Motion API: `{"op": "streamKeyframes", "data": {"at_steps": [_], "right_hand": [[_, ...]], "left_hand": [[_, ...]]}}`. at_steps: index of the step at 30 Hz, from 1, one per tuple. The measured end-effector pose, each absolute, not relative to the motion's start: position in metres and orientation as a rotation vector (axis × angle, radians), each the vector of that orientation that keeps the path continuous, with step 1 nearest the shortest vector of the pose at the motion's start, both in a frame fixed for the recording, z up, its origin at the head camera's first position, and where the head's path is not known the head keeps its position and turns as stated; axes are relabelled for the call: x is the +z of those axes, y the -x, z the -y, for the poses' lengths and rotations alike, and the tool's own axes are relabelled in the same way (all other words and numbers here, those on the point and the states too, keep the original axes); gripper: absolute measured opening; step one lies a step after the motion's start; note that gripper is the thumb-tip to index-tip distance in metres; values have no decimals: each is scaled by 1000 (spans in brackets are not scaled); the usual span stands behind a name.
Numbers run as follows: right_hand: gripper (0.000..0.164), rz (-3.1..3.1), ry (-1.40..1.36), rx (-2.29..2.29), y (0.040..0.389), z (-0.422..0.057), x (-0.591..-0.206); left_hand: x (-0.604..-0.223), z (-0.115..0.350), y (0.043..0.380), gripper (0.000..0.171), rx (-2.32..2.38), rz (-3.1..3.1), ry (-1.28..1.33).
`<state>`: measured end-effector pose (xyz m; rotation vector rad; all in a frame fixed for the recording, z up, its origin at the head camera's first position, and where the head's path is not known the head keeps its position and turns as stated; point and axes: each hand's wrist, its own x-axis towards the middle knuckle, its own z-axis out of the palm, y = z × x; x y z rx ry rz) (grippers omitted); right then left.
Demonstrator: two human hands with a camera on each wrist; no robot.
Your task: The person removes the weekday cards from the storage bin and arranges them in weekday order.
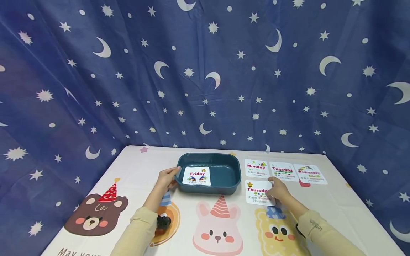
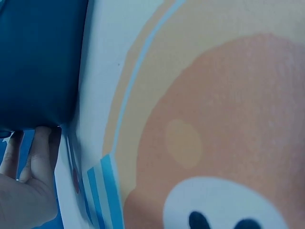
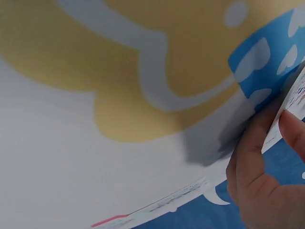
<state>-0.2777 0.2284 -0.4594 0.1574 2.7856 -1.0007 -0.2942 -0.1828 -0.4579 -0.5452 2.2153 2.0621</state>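
Note:
At the left end of the dark teal plastic tray (image 1: 208, 190), my left hand (image 1: 168, 177) holds the rim. In the left wrist view, the left hand's fingers (image 2: 42, 148) touch the tray's end wall. A Friday card (image 1: 196, 176) lies inside the tray, at its left. To the right of the tray, my right hand (image 1: 278, 190) pinches the right edge of the Thursday card (image 1: 256, 195). The right wrist view shows thumb and fingers on either side of that card (image 3: 294, 98), which is tilted off the cloth.
A Monday card (image 1: 256, 169), a Tuesday card (image 1: 283, 171) and a Wednesday card (image 1: 310, 174) lie in a row behind the Thursday card. A cartoon-printed cloth (image 1: 137, 177) covers the table. A blue star-and-moon curtain (image 1: 205, 78) hangs behind it.

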Motion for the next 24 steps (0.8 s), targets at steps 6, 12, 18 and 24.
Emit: {"op": "streamKeyframes", "data": {"at_steps": [6,12,18,24], "right_hand": [[63,-2870,-103,-869,275,-227,-456],[63,-2925,-36,-747,273,-224,-454],[65,-2853,-37,-741,276,-227,-453],[67,-2760,-51,-935,277,-233,-452]], "left_hand": [[-458,182,294,49,2050,-2220,564],[-457,181,294,51,2035,-2233,561],[-457,181,294,51,2055,-2214,560],[-457,181,295,49,2037,-2222,564]]}}
